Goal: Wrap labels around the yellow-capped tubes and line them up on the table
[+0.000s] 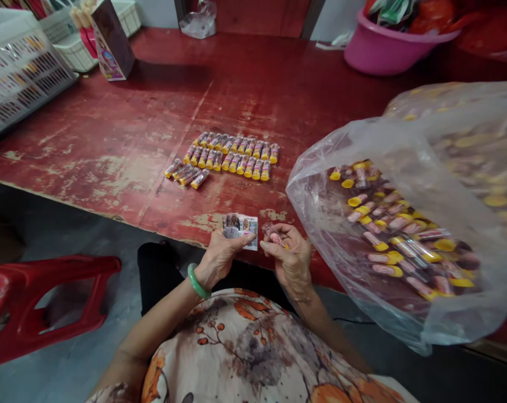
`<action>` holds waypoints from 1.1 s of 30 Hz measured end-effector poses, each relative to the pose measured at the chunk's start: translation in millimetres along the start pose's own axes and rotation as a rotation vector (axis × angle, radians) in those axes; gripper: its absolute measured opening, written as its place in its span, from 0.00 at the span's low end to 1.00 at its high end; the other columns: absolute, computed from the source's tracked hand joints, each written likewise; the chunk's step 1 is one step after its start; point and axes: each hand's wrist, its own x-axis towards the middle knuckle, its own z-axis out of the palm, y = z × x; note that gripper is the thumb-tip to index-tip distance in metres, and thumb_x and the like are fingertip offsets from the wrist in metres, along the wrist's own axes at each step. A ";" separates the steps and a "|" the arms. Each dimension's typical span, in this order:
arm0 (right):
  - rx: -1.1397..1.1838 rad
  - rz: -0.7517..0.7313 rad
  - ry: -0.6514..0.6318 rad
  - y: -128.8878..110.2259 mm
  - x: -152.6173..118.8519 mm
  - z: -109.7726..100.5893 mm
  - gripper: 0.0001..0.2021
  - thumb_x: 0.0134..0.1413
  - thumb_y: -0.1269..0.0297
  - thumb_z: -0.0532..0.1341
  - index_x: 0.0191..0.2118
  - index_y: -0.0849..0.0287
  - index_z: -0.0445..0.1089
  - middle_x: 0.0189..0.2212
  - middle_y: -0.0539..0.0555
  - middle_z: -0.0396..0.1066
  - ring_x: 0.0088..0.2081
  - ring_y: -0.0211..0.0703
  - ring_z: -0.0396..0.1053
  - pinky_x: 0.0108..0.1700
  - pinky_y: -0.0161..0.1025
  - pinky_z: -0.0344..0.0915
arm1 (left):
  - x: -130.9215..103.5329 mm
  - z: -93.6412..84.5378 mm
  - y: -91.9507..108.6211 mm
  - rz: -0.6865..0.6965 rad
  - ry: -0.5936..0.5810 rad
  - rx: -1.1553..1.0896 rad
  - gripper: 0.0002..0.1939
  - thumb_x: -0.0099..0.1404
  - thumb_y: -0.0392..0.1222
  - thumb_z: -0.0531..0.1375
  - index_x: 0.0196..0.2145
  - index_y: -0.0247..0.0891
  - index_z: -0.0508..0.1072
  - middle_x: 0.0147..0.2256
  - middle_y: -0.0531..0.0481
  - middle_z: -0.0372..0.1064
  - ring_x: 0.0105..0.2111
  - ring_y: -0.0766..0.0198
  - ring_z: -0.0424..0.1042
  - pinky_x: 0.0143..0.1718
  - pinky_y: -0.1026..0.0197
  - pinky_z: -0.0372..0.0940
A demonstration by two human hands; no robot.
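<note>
My left hand grips a small stack of printed paper slips at the table's front edge, thumb pressed on top. Just to its right, my right hand closes its fingers around a small clear tube with pink contents and a yellow cap. The two hands are close but apart. Beyond them, several similar tubes lie in two rows on the red table, with a shorter group at the front left. At the right, a large clear plastic bag lies open with many loose tubes inside.
White plastic baskets and an upright printed box stand at the back left of the red table. A pink basin holding bags stands at the back right. A crumpled plastic bag lies at the back. A red stool stands at left.
</note>
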 end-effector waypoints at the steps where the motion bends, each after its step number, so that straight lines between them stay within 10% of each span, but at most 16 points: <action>1: 0.003 0.000 0.004 1.0 -0.8 0.4 0.18 0.32 0.67 0.71 0.34 0.59 0.67 0.26 0.47 0.69 0.24 0.35 0.65 0.25 0.32 0.62 | 0.5 0.5 -0.4 0.014 -0.027 0.004 0.16 0.41 0.40 0.74 0.30 0.36 0.77 0.34 0.46 0.77 0.35 0.57 0.76 0.40 0.58 0.68; 33: -0.030 -0.038 0.099 1.9 -11.1 -2.8 0.16 0.35 0.65 0.71 0.33 0.60 0.67 0.24 0.47 0.70 0.20 0.32 0.61 0.20 0.30 0.59 | -4.4 7.0 -10.6 0.032 -0.049 -0.011 0.19 0.43 0.38 0.74 0.34 0.31 0.77 0.32 0.46 0.76 0.29 0.61 0.74 0.35 0.59 0.69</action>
